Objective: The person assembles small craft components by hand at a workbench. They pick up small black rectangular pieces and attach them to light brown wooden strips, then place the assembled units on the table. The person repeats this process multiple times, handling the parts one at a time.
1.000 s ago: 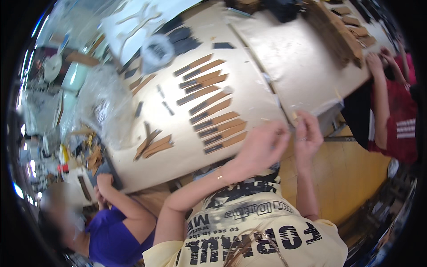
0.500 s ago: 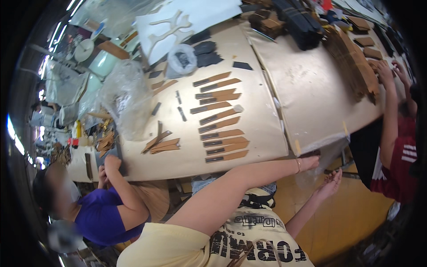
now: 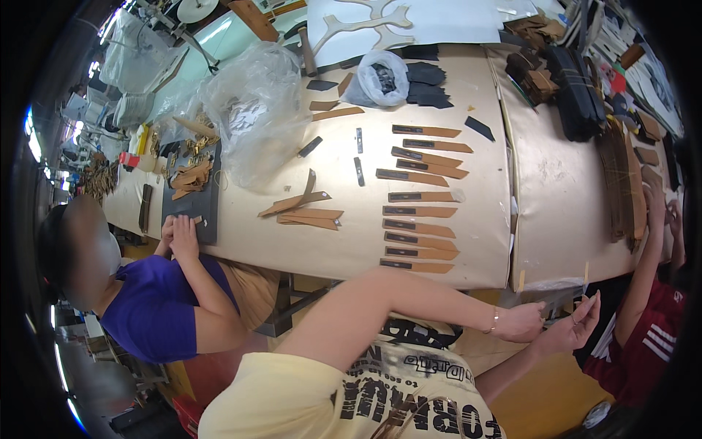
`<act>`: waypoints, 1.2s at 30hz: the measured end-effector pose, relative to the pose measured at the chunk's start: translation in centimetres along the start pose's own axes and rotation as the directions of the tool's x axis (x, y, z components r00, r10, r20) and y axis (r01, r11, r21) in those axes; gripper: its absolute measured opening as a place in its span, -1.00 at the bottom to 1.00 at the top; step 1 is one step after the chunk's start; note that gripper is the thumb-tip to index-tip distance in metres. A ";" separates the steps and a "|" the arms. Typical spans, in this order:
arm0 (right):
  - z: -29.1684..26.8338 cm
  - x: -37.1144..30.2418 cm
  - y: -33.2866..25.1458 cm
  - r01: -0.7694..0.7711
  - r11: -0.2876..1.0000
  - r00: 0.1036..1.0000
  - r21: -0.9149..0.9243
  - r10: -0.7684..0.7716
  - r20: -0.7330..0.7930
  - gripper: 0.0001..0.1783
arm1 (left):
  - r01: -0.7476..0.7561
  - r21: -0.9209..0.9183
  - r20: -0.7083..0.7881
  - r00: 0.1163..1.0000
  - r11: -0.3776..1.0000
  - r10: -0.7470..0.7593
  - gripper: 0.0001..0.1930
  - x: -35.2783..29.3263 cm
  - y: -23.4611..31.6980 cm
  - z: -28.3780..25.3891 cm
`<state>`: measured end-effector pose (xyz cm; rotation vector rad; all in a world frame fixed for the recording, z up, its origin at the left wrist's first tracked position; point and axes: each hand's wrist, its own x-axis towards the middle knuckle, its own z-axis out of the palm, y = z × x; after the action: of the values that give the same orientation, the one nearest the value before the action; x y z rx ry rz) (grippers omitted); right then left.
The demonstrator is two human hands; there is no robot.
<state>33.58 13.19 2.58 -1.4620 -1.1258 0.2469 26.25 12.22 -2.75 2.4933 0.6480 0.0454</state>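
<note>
Clear crinkled plastic bag [image 3: 557, 287] at table edge [image 3: 468, 281]

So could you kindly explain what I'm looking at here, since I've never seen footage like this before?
There is no machine here. A person wears a wide fisheye camera on the head, looking down, so straight edges bend. The two arms coming from the lower edge are theirs. The left hand and the right hand meet below the table edge, around a clear plastic bag; what the fingers grip is too small to tell. On the table lie rows of brown strips, a loose pile, dark pieces and big bags. Co-workers sit at left and right.
</note>
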 end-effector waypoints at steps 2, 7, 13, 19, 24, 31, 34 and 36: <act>1.3 0.4 -1.3 0.062 0.994 0.998 0.093 -0.064 0.016 -0.69 | 0.087 -0.181 -0.202 0.972 0.980 -0.124 -0.79 -3.4 0.0 -2.4; 6.3 0.3 -4.0 0.009 0.977 0.962 0.214 -0.067 0.266 -0.79 | 0.098 -0.365 -0.720 0.600 0.926 -0.348 -0.78 -17.2 -2.8 -5.8; 14.6 -2.7 -10.4 0.292 0.954 0.603 0.074 -0.244 0.759 -0.80 | 0.545 -0.592 -0.747 -0.094 0.594 -0.658 -0.76 -33.7 -4.1 -5.3; 21.1 -6.3 -15.7 0.561 0.801 0.232 0.212 -0.398 0.888 -0.75 | 0.507 -0.802 -0.567 -0.478 0.317 -0.671 -0.80 -41.4 -2.9 -2.6; 22.8 -6.7 -16.0 0.585 0.780 0.187 0.220 -0.394 0.900 -0.75 | 0.596 -0.776 -0.586 -0.561 0.205 -0.585 -0.78 -44.6 -3.3 -2.5; 22.8 -5.8 -15.0 0.583 0.810 0.239 0.070 -0.253 0.938 -0.75 | 0.651 -0.753 -0.541 -0.532 0.094 -0.651 -0.76 -47.1 -2.7 -1.8; 23.1 -9.3 -15.7 0.527 0.800 0.129 0.288 -0.410 0.903 -0.73 | 0.697 -0.715 -0.518 -0.480 0.051 -0.708 -0.75 -47.5 -1.9 -0.8; 23.8 -12.8 -16.4 0.486 0.738 -0.043 0.469 -0.516 0.856 -0.68 | 0.713 -0.699 -0.512 -0.447 0.053 -0.734 -0.74 -47.4 -1.5 -0.3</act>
<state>2.21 16.18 4.66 -0.5338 -2.6787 0.7352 -16.32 -8.26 1.55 0.9491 2.7630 0.8675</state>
